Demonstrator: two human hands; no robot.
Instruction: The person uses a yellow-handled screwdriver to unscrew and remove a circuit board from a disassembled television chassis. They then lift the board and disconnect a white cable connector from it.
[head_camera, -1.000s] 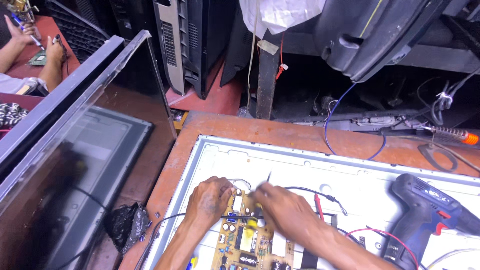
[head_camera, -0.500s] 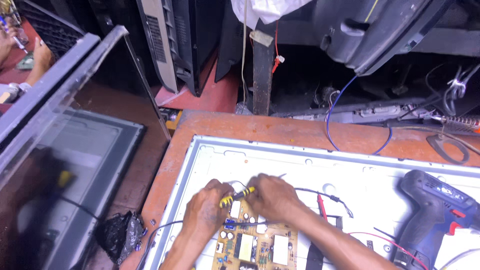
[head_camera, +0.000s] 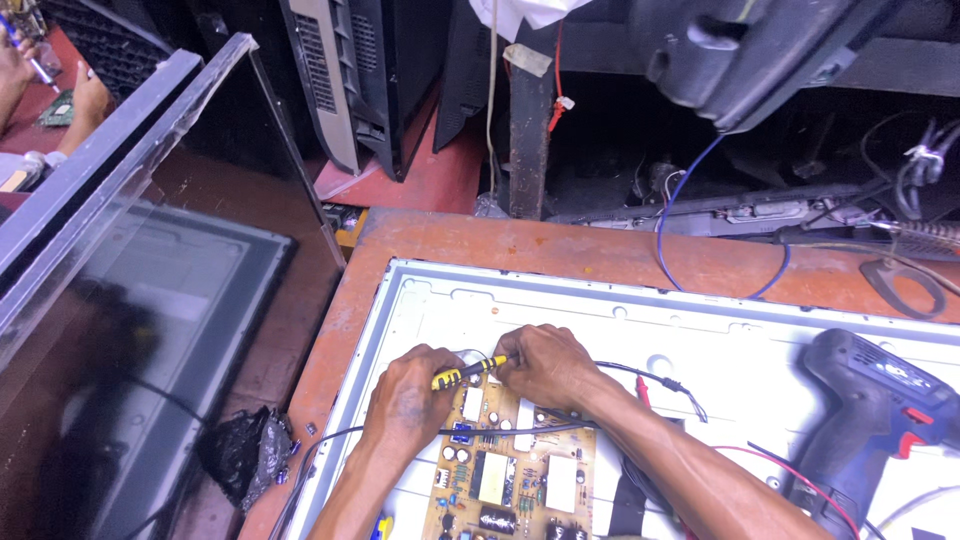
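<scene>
Both hands, left hand (head_camera: 415, 385) and right hand (head_camera: 545, 365), pinch a yellow-handled screwdriver (head_camera: 462, 373) just above the circuit board (head_camera: 510, 470); slim, stiff, light, probably best gripped by its ridged handle.

Both hands, left hand (head_camera: 415, 395) and right hand (head_camera: 545, 365), grip a yellow-handled screwdriver (head_camera: 468, 372) above the circuit board (head_camera: 510, 480).

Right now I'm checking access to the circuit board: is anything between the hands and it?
Nothing visible. The left hand and right hand already meet at the circuit board's top edge, with a yellow-and-black screwdriver between them. A thin black cable crosses the board below the hands.
</scene>
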